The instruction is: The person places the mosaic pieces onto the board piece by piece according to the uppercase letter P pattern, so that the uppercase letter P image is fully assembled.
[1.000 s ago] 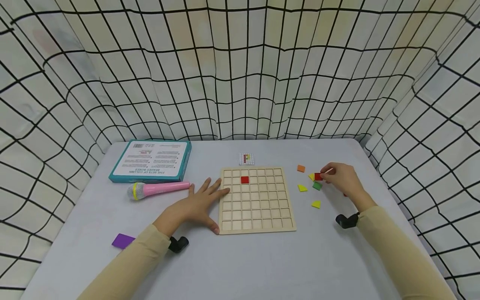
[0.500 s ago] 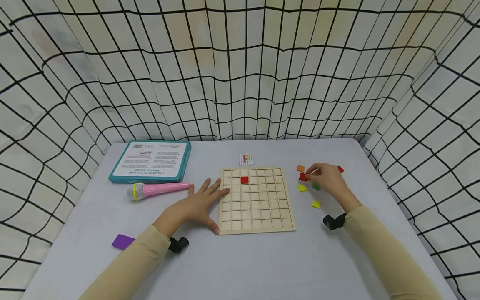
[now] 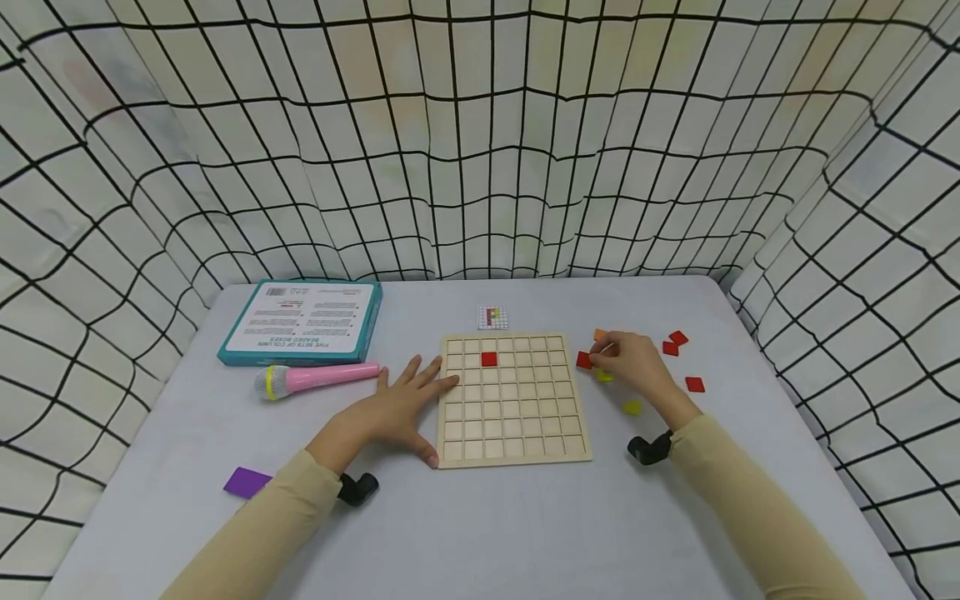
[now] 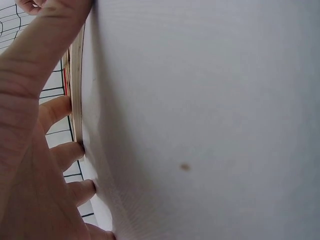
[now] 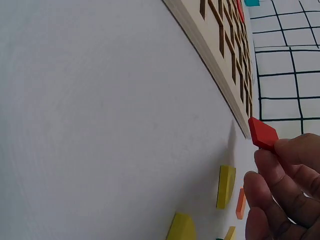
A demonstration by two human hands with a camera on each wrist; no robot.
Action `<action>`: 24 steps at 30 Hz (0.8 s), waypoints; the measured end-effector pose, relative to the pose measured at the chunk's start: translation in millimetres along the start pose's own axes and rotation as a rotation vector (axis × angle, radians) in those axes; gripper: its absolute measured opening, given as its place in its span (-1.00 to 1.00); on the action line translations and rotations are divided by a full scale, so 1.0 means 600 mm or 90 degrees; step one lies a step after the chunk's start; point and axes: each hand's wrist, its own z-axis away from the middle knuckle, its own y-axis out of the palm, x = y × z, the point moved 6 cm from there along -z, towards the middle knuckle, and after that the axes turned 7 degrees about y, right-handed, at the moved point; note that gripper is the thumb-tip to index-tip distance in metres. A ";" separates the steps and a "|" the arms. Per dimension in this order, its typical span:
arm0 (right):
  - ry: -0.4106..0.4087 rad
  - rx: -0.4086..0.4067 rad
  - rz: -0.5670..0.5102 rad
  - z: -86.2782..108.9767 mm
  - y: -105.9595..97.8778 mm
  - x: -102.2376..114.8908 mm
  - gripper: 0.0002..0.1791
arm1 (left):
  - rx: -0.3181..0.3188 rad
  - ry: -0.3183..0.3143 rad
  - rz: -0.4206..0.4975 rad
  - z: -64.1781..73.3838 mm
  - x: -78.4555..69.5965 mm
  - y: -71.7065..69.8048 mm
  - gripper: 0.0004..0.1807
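Observation:
A wooden grid board (image 3: 517,464) lies mid-table, with one red square tile (image 3: 489,359) in a cell of its top row. My left hand (image 3: 397,408) is spread flat, fingers splayed, its thumb and a fingertip touching the board's left edge. Between thumb and fingertips my right hand (image 3: 633,362) pinches another red square tile (image 5: 262,134), just right of the board's upper right edge. Under and around that hand lie yellow pieces (image 3: 632,407) and an orange tile (image 3: 600,334), partly covered. In the right wrist view the yellow pieces (image 5: 226,186) show below the fingers.
Several red tiles (image 3: 695,384) lie right of my right hand. A small printed pattern card (image 3: 492,317) sits behind the board. To the left are a teal-edged box (image 3: 300,323), a pink toy microphone (image 3: 322,379) and a purple piece (image 3: 246,482). Black netting (image 3: 480,158) surrounds the table.
My right hand has carried the pinched red tile leftward from the loose pieces toward the board, uncovering red tiles behind it. My left hand has stayed in place.

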 end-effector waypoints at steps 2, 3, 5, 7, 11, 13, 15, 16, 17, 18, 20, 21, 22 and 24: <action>-0.011 0.002 -0.003 0.000 0.004 0.005 -0.78 | 0.001 0.000 0.001 0.000 -0.001 0.000 0.45; -0.015 0.002 -0.005 0.001 0.007 0.008 -0.78 | 0.002 -0.001 0.002 0.000 -0.001 -0.001 0.45; -0.026 0.006 -0.012 0.001 0.011 0.014 -0.80 | 0.003 0.000 0.005 0.000 0.000 -0.001 0.45; -0.034 0.011 -0.018 0.002 0.014 0.022 -0.82 | 0.004 0.000 0.006 0.000 0.000 -0.001 0.45; -0.037 0.018 -0.025 0.001 0.020 0.038 -0.82 | 0.006 -0.001 0.006 0.001 0.000 -0.002 0.46; -0.033 0.020 -0.027 0.000 0.022 0.047 -0.81 | 0.007 -0.002 0.004 0.001 0.000 -0.001 0.46; -0.032 0.021 -0.027 -0.001 0.024 0.056 -0.81 | 0.006 -0.002 0.003 0.001 0.000 -0.001 0.46; -0.034 0.022 -0.028 -0.001 0.025 0.060 -0.82 | 0.005 -0.001 0.002 0.001 0.000 -0.001 0.46; -0.037 0.022 -0.027 -0.002 0.026 0.065 -0.82 | 0.004 0.000 0.002 0.001 0.000 -0.001 0.46; -0.038 0.022 -0.026 -0.002 0.027 0.069 -0.82 | 0.004 0.000 0.002 0.000 0.000 -0.001 0.46; -0.045 0.023 -0.024 -0.005 0.031 0.077 -0.83 | 0.003 0.003 0.003 0.001 0.000 -0.002 0.45; -0.049 0.025 -0.025 -0.006 0.032 0.081 -0.83 | 0.002 0.003 0.004 0.001 0.000 -0.003 0.45; -0.053 0.027 -0.026 -0.007 0.034 0.084 -0.83 | 0.003 0.003 0.004 0.001 0.000 -0.003 0.45; -0.059 0.028 -0.026 -0.010 0.039 0.090 -0.83 | 0.005 0.002 0.005 0.001 0.000 -0.002 0.45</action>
